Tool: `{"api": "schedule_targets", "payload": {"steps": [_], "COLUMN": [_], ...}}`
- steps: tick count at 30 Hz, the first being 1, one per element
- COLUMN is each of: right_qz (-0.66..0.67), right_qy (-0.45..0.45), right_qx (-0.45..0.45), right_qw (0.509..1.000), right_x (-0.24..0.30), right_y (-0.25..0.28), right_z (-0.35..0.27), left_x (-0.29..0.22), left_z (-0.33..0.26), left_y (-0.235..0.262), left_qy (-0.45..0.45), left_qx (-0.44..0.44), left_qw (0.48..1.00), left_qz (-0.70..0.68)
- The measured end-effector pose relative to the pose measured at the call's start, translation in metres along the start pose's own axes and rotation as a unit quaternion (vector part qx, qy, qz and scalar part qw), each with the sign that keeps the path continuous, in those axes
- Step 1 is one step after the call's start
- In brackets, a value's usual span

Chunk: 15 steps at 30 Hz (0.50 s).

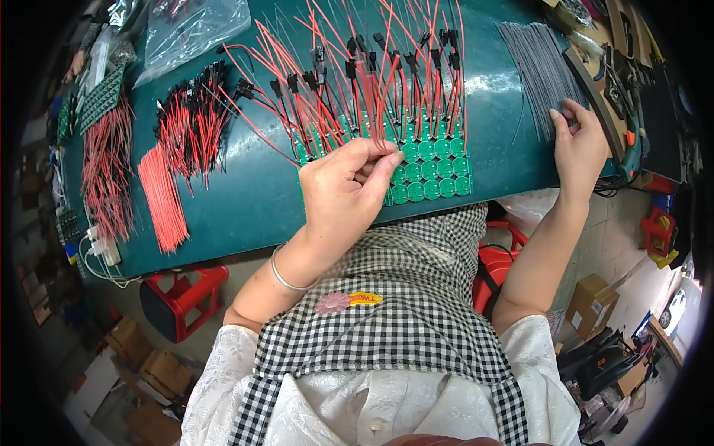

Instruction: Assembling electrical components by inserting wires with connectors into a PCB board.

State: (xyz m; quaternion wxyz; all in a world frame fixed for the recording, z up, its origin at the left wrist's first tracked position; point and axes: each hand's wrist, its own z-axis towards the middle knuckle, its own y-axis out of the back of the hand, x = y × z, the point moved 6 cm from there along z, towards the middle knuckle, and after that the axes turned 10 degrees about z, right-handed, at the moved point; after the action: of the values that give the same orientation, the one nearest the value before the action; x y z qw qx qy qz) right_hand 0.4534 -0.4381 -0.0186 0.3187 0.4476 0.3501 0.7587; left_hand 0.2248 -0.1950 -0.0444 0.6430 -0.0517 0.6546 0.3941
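My left hand (346,182) is closed in a pinch over the middle of a green circuit board panel (430,171) with rows of round sections. Between its thumb and forefinger are the ends of red wires (378,134). Many red and black wires with black connectors (435,63) stand up from the panel's far part. At the right, my right hand (579,145) reaches to the near end of a flat bundle of grey wires (537,74). Its thumb and fingers are apart, with the fingertips at the bundle's edge. Whether a single wire is touched is too small to tell.
Left of the panel lie a bunch of red and black connector leads (195,123), a stack of loose red wires (162,199) and another wired board (104,100). A clear plastic bag (195,33) sits at the back. Tools and a dark-edged tray (591,97) border the right side.
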Motion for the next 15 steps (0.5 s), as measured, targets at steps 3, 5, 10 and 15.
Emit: {"api": "schedule_targets", "payload": {"steps": [3,5,10,15], "right_qz": [-0.004,0.002,0.022,0.186], "right_qy": [-0.014,-0.027,-0.076,-0.084], "right_qx": [0.028,0.034,0.054,-0.010], "right_qw": [1.000,0.999,0.995,0.979], "right_x": [-0.007,-0.010,-0.018,-0.023], "right_y": [-0.006,-0.007,-0.007,0.004], "right_z": [0.002,0.003,0.009,0.007], "left_x": [0.001,0.002,0.000,0.002], "left_z": [-0.001,-0.002,-0.001,-0.002], "left_y": [0.000,-0.001,-0.002,-0.003], "left_qy": [0.006,-0.003,-0.014,-0.040], "left_qx": [-0.012,-0.011,-0.012,-0.030], "left_qw": [1.000,1.000,1.000,0.999], "left_qz": [-0.004,0.002,0.012,0.018]}}
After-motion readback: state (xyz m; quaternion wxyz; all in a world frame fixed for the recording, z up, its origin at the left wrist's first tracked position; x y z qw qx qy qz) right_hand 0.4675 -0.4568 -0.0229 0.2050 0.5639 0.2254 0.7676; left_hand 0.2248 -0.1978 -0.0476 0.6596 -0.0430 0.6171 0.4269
